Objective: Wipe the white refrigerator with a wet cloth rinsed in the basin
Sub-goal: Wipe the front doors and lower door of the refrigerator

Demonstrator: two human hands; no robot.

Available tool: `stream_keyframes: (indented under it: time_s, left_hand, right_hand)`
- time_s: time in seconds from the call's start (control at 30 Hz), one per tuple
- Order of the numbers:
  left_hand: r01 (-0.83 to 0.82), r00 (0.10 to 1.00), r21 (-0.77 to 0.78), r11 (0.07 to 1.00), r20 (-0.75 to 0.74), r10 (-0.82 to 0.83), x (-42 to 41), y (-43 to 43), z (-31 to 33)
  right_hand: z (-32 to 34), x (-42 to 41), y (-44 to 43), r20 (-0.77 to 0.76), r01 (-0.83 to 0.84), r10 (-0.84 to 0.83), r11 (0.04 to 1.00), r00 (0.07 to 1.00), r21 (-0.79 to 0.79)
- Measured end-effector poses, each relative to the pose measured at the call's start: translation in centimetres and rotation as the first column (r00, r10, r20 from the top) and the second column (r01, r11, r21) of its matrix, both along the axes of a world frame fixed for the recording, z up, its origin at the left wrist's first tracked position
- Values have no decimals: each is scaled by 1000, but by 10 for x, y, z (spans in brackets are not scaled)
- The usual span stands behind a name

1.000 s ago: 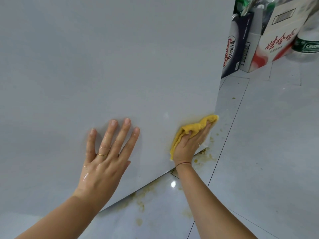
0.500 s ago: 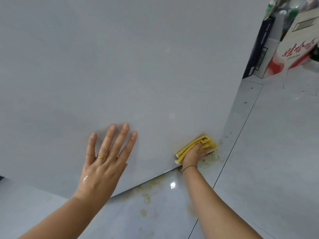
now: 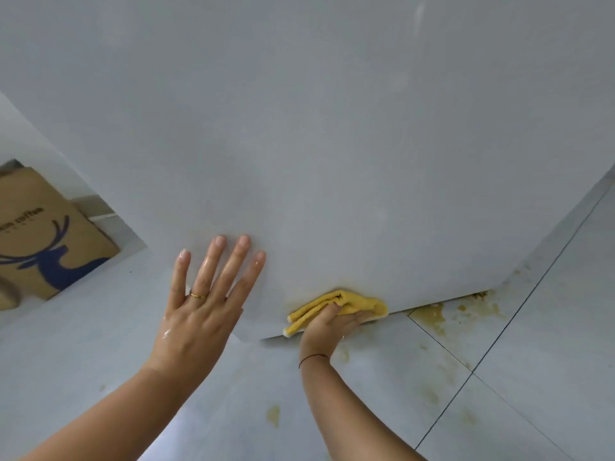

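Log: I see the left hand [image 3: 206,304] lying flat on the smooth white refrigerator side panel [image 3: 332,128]. Its fingers are straight and spread, its skin is wet, and it wears a thin gold ring [image 3: 198,296]. The right hand [image 3: 332,324] grips a folded yellow cloth [image 3: 349,299], thumb curled over the folds, and presses it to the panel's bottom edge, just above the pale grey floor tiles [image 3: 499,394]. Yellow-brown stains [image 3: 429,316] mark the tiles beside the cloth. A brown cardboard box with a blue deer print [image 3: 43,241] stands at far left.
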State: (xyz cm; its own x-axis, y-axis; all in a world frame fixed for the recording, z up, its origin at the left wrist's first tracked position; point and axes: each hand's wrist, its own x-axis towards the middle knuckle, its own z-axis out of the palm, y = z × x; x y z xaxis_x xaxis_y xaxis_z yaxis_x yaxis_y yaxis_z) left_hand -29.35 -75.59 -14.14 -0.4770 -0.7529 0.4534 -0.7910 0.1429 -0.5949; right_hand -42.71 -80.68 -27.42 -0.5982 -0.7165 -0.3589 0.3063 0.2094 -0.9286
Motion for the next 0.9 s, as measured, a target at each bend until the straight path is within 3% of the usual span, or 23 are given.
stream_keyframes:
  time_s: [0.13,0.23,0.37,0.5,0.6,0.7,0.8,0.9]
  left_hand:
    - [-36,997,33,999,-66,38,12,8,-3]
    - [-64,994,28,998,-87,66,21,11,-6]
    - [-104,988,45,994,-106,108,32,15,-11]
    - [-119,987,62,991,-103,125,41,19,-13]
    - [-113,986,65,991,-114,120,42,20,-16]
    - [-112,986,43,993,-116,117,38,17,-19]
    - [-109,987,22,994,-115,111,35,16,-23]
    - [-103,987,4,995,-126,102,30,14,-28]
  right_hand:
    - [-6,45,24,-184,-168,152,983,971,-79]
    - [-17,73,40,-424,-303,215,941,880,-152]
    - [-31,103,57,-650,-477,271,864,710,-161]
    - [-52,115,67,-858,-603,297,798,419,-19]
    - [-71,101,59,-971,-612,201,787,130,81]
    - [-83,74,44,-997,-619,42,782,-62,72]
    - [-75,40,31,-979,-666,-149,745,-142,-17]
    - [-36,11,11,-959,-620,-270,768,-90,-158]
